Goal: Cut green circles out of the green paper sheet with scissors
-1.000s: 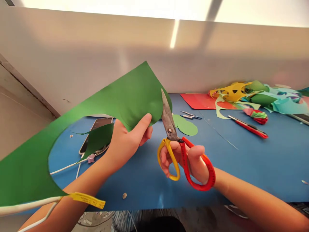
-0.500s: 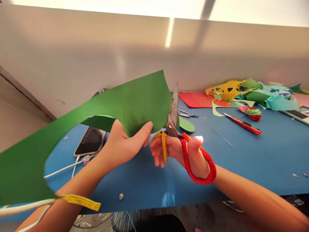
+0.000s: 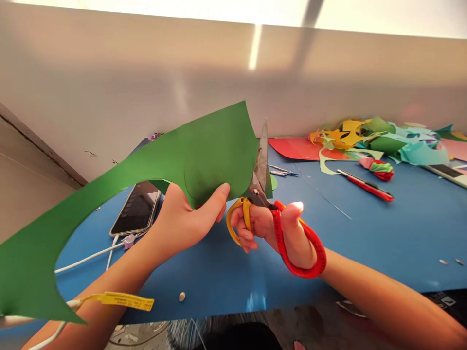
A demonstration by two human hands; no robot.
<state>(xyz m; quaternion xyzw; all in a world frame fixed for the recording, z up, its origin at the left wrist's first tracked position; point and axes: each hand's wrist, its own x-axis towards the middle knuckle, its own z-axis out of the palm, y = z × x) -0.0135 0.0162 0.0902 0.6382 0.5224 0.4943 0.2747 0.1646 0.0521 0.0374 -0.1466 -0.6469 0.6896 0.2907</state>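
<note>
My left hand (image 3: 193, 214) pinches a large sheet of green paper (image 3: 219, 146), thumb on the near face and the other fingers mostly hidden behind it. A wide curved piece is cut out of the sheet's lower left, and a faint round outline shows near my thumb. My right hand (image 3: 270, 223) is in the handles of a pair of scissors (image 3: 261, 165), one yellow and one red. Their blades point up at the right edge of the paper, beside its curved cut.
On the blue table (image 3: 226, 277) lie a phone (image 3: 136, 209) with white cables, a red cutter knife (image 3: 367, 185), several pens (image 3: 282, 171), a red folder (image 3: 292, 148) and a small paper flower (image 3: 381, 168). Coloured paper scraps (image 3: 386, 136) pile up at the back right, against the wall.
The left part of the green sheet has swung down a little, showing more of the phone. My right fingers have curled slightly on the yellow handle. The view has shifted slightly.
</note>
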